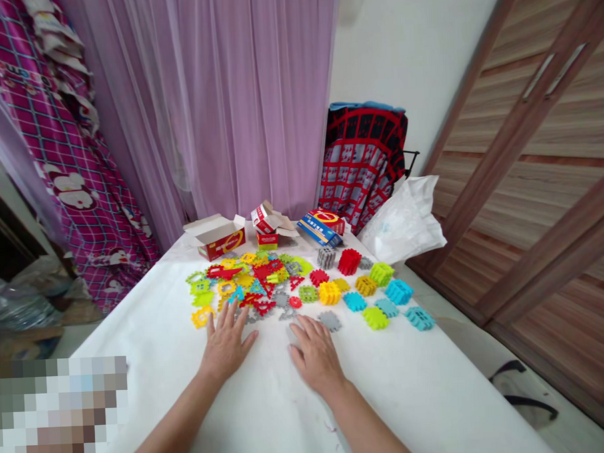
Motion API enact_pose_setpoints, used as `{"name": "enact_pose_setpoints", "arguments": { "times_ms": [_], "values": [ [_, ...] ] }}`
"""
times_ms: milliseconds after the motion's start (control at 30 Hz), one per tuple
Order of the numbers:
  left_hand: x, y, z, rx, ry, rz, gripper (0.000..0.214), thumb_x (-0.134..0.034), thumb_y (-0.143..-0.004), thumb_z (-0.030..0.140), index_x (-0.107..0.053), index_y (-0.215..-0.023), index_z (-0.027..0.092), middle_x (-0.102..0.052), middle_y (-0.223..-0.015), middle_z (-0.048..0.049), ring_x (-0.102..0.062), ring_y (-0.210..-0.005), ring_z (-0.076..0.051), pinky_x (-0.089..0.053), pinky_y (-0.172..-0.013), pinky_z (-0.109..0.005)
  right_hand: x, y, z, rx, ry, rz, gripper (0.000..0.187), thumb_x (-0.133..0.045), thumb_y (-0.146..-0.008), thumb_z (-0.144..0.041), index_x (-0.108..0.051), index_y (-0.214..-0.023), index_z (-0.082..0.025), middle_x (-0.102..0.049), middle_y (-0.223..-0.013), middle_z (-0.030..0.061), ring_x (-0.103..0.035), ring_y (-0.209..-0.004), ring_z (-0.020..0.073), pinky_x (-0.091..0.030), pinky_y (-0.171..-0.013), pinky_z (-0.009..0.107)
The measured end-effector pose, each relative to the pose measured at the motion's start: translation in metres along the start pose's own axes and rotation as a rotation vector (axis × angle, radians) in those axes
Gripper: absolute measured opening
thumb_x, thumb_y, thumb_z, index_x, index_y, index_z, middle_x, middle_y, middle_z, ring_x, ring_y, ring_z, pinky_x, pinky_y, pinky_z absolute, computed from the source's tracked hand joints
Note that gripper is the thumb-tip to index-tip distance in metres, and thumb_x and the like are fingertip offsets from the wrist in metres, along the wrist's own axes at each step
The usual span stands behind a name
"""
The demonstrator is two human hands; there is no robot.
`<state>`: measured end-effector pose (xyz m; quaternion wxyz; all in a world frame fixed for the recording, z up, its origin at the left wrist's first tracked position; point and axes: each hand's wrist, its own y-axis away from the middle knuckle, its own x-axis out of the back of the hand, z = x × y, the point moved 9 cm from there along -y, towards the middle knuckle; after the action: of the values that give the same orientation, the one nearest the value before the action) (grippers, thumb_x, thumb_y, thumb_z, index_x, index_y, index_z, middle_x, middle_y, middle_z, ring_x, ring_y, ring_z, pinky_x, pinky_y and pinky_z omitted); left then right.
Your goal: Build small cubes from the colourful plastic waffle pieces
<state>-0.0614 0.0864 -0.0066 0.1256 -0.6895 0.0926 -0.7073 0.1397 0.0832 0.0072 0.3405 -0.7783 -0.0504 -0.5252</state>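
Observation:
My left hand [227, 343] lies flat and open on the white table [161, 339], fingers spread, its fingertips at the near edge of a heap of flat coloured plastic building pieces [249, 279]. My right hand [315, 353] rests palm down beside it, fingers stretched out, covering part of a grey piece [293, 334]. Another grey piece [330, 320] lies just past its fingertips. Assembled cubes stand to the right: a red cube [349, 261], a yellow cube [329, 293], green cubes [381, 274] and blue cubes [399, 292].
Opened red and white cardboard boxes [222, 238] and a blue box [322, 227] stand at the table's far edge. A white plastic bag [406, 222] lies at the far right corner. Behind are a purple curtain [226, 103], a chair with a red patterned cover [364, 160] and wooden doors [545, 176].

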Motion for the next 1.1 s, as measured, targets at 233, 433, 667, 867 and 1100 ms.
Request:
{"name": "enact_pose_setpoints", "arguments": {
  "times_ms": [233,433,667,867,1100],
  "values": [
    [-0.001,-0.002,0.003,0.064,0.001,-0.110,0.054,-0.045,-0.093,0.046,-0.050,-0.142,0.023,-0.042,-0.153,-0.0150,-0.031,-0.143,-0.035,-0.021,-0.113,-0.064,-0.022,-0.033,-0.010,-0.079,-0.028,-0.096,0.030,-0.058,-0.088,-0.027,-0.066,-0.116,-0.021,-0.060,-0.132,0.0099,-0.052,-0.123,0.0257,-0.040,-0.105,0.040],
    [-0.002,-0.002,0.006,0.007,0.017,-0.120,0.053,-0.043,-0.094,0.041,-0.043,-0.145,0.026,-0.043,-0.153,-0.0086,-0.034,-0.143,-0.028,-0.022,-0.116,-0.057,-0.024,-0.033,-0.005,-0.081,-0.041,-0.020,0.031,-0.056,-0.087,-0.024,-0.067,-0.115,-0.020,-0.062,-0.129,0.0103,-0.052,-0.122,0.0255,-0.039,-0.106,0.038],
    [-0.005,-0.002,0.006,-0.004,-0.005,-0.127,0.052,-0.044,-0.094,0.042,-0.048,-0.143,0.025,-0.042,-0.153,-0.0123,-0.036,-0.142,-0.031,-0.025,-0.114,-0.058,-0.030,-0.041,-0.002,-0.104,-0.041,-0.006,0.026,-0.055,-0.087,-0.022,-0.068,-0.109,-0.020,-0.063,-0.125,0.0104,-0.054,-0.118,0.0253,-0.041,-0.104,0.037],
    [-0.005,-0.003,0.005,-0.012,-0.027,-0.089,0.054,-0.045,-0.094,0.041,-0.046,-0.144,0.023,-0.042,-0.153,-0.0122,-0.036,-0.142,-0.031,-0.025,-0.115,-0.056,-0.038,-0.059,0.001,-0.115,-0.057,0.019,0.019,-0.055,-0.087,-0.020,-0.069,-0.100,-0.021,-0.065,-0.117,0.0096,-0.055,-0.113,0.0234,-0.041,-0.103,0.035],
    [-0.013,-0.005,0.002,-0.020,-0.048,-0.075,0.053,-0.045,-0.093,0.042,-0.047,-0.144,0.025,-0.044,-0.152,-0.0127,-0.036,-0.142,-0.031,-0.026,-0.114,-0.056,-0.041,-0.062,0.005,-0.100,-0.176,0.045,0.020,-0.056,-0.085,-0.018,-0.069,-0.100,-0.022,-0.066,-0.114,0.0084,-0.057,-0.110,0.0226,-0.044,-0.100,0.036]
  ]
}}
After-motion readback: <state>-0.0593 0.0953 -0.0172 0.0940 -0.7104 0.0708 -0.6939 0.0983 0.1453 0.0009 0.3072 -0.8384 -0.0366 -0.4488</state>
